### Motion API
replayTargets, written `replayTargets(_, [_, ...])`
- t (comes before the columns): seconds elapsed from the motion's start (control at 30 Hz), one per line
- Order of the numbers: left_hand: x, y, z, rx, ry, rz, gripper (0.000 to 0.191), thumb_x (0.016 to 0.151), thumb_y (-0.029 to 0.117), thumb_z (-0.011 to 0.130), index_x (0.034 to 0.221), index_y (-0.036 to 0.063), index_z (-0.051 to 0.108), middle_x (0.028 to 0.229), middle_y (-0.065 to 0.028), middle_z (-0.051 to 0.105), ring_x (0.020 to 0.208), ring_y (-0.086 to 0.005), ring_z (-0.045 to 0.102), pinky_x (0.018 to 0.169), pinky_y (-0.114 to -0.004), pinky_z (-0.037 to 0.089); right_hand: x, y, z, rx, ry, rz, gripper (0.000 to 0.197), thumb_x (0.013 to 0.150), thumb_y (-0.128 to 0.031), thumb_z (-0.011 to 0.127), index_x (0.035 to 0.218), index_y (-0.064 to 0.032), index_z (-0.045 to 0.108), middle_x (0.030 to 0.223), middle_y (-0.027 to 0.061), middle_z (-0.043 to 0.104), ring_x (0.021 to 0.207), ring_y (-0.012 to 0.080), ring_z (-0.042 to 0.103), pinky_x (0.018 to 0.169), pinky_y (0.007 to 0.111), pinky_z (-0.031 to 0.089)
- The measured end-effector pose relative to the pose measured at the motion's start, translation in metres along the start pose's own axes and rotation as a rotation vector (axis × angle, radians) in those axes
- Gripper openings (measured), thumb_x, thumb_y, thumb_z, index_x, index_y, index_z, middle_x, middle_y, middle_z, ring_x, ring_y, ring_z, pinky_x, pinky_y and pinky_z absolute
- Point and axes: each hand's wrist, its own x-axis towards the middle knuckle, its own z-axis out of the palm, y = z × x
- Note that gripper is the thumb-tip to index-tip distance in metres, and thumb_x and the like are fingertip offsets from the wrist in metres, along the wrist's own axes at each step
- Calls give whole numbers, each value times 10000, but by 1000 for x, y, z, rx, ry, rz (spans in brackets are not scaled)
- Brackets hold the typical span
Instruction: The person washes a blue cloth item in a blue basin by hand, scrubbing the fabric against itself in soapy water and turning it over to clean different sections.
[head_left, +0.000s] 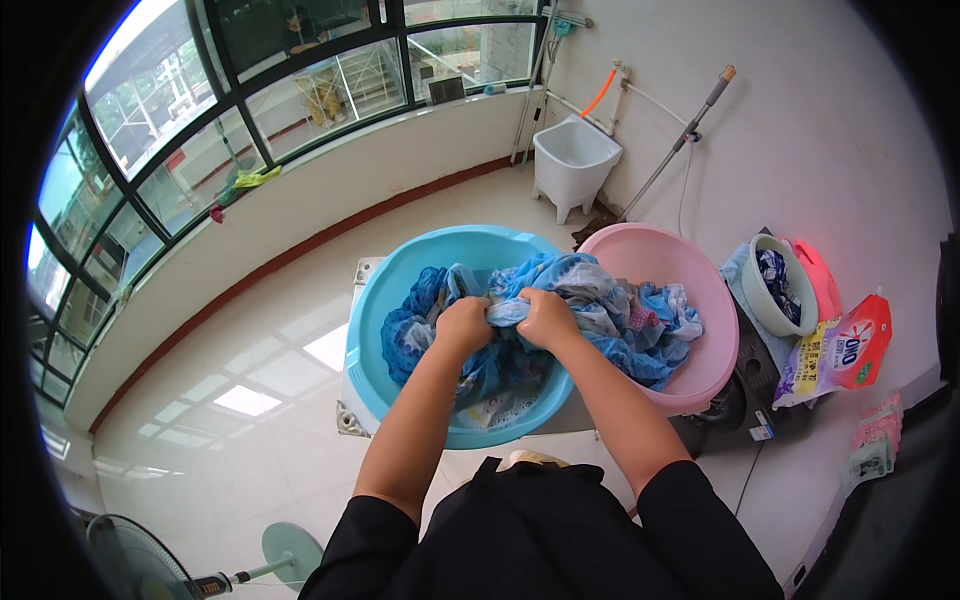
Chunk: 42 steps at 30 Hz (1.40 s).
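Note:
Both my hands grip a twisted length of wet blue patterned cloth (551, 274) above the blue plastic basin (361, 330). My left hand (465, 326) is closed round it over the middle of the basin. Just to its right, my right hand (547, 319) holds the same bunch, with a short stretch of cloth between the fists. More blue cloth (409, 326) lies in the basin's left part, above some water near the bottom. On the right the cloth reaches over the rim into the pink plastic basin (712, 337), where blue and white fabric is heaped. My fingertips are hidden in the folds.
Right of the pink basin are a pale small basin (808, 300) with dark patterned cloth and an OMO detergent bag (844, 352). A white mop sink (577, 169) and a mop (679, 142) stand behind. A fan (139, 559) is at lower left, windows at upper left.

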Motion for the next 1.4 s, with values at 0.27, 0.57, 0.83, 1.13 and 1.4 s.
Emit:
replayTargets(0.27, [-27,33,-67,-194,548,120,258,606,58,567,864,69,562,781,-136,593,775,-324,562,663,-387,446,10,-47,-49,84,121,-222,258,590,-69,538,842,-52,590,685,195,575,683,361,561,617,414,451])
replayTargets(0.57, [-43,-2,-12,161,83,71,309,592,197,664,857,73,560,854,-129,595,822,-314,560,689,-404,449,5,-7,-20,-108,32,-470,199,589,-82,587,784,-74,547,652,148,584,653,308,587,596,398,450])
replayTargets(0.83, [-48,3,7,300,-322,-51,405,572,249,673,920,71,563,857,-119,608,818,-289,581,716,-384,463,-27,25,-21,-500,-435,-631,324,595,-181,661,893,-93,571,818,71,599,836,241,546,749,373,355])
replayTargets(1.13, [-15,52,43,229,-255,196,485,553,263,704,978,79,563,938,-125,590,870,-296,562,757,-371,455,-1,19,-16,-801,-608,-517,222,749,-184,541,936,-133,649,1012,55,607,966,218,546,853,389,331])
replayTargets(1.4, [-8,40,84,342,-354,-77,320,670,190,607,973,87,587,916,-126,614,829,-293,595,707,-381,477,6,18,2,-1007,-859,-557,339,711,-199,587,1037,-114,616,1103,88,570,1024,236,534,914,398,319])
